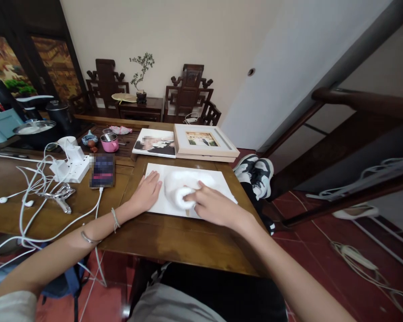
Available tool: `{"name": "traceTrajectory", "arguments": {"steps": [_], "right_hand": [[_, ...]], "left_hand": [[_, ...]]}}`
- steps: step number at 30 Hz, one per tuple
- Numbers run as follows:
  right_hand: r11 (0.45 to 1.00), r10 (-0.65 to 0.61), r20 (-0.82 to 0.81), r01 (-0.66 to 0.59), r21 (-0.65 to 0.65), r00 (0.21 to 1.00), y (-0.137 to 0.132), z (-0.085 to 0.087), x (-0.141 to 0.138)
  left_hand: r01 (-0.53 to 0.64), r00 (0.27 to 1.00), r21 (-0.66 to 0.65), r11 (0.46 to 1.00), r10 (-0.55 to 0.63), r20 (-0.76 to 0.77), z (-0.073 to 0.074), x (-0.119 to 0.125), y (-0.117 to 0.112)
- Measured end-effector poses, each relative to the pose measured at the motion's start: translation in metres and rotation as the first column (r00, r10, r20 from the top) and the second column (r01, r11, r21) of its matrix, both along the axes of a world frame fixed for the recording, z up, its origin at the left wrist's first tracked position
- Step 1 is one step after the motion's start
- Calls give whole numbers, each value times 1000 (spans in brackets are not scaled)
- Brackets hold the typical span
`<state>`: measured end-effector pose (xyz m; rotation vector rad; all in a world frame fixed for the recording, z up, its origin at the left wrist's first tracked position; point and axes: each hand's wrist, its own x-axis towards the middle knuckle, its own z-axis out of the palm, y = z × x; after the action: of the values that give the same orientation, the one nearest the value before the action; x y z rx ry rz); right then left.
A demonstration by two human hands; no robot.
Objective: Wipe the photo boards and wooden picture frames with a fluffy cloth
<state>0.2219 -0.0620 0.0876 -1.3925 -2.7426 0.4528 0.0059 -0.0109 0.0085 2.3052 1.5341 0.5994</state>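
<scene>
A white rectangular board (161,202) lies flat on the wooden table before me. My left hand (148,191) rests with fingers stretched out on the board's left edge. On the board sits a soft white roll (174,190); whether it is cloth or tissue I cannot tell. My right hand (212,203) grips the roll from the right, a finger and thumb at its near end and the index finger pointing along it. Part of the board's right side is hidden behind that hand. A small tan mark shows just under the roll's near end.
Beyond the board lie a photo print (154,142) and a white-framed photo (204,139). To the left are a charging phone (102,172), a power strip (75,169), tangled white cables and a pink cup (109,144). Another person's sneakers (260,174) show past the table's right edge.
</scene>
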Motion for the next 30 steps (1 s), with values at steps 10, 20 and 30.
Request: {"name": "traceTrajectory", "arguments": {"steps": [10, 20, 30], "right_hand": [[994, -111, -198, 110, -16, 974, 113, -17, -57], [966, -255, -241, 256, -26, 937, 105, -18, -9], [908, -417, -224, 414, -62, 881, 4, -37, 91]], "left_hand": [[50, 990, 16, 999, -47, -131, 1, -2, -1], [57, 990, 18, 998, -54, -127, 0, -3, -2], [46, 988, -2, 999, -46, -149, 4, 0, -5]]}}
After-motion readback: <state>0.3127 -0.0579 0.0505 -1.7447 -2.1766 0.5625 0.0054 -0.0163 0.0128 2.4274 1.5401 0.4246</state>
